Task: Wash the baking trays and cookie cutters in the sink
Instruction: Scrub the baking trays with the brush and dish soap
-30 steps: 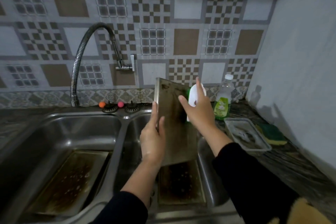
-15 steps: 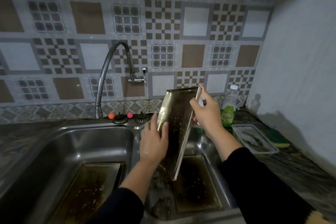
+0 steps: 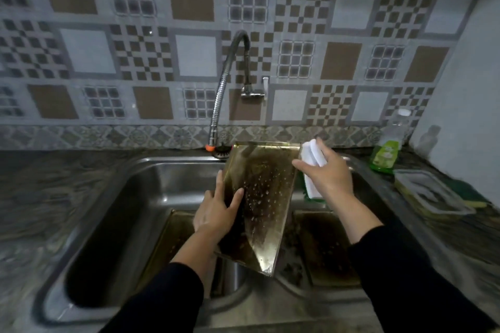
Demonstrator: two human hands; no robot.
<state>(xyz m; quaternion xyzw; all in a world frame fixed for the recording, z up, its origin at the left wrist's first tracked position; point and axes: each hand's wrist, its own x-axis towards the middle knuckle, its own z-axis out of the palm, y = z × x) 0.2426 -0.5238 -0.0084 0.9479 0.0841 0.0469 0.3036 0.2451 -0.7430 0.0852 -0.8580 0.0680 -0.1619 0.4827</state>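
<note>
A stained metal baking tray (image 3: 263, 197) stands tilted above the divider of the double sink (image 3: 135, 197), its wet inner face turned toward me. My left hand (image 3: 216, 211) grips its left edge, thumb on the inner face. My right hand (image 3: 324, 173) holds a white brush with green bristles (image 3: 312, 162) at the tray's upper right edge. Another dirty tray (image 3: 167, 246) lies in the left basin. A third tray (image 3: 324, 246) lies in the right basin.
A flexible hose faucet (image 3: 230, 84) arches over the sink from the tiled wall. On the right counter stand a green dish soap bottle (image 3: 387, 149), a clear plastic container (image 3: 430, 197) and a green-yellow sponge (image 3: 476, 197). The white wall (image 3: 465, 89) closes the right side.
The tray has turned from showing its back to showing its wet inner face and has tilted over the sink divider. My view has dropped and shifted left. My right hand with the brush stays at the tray's right edge.
</note>
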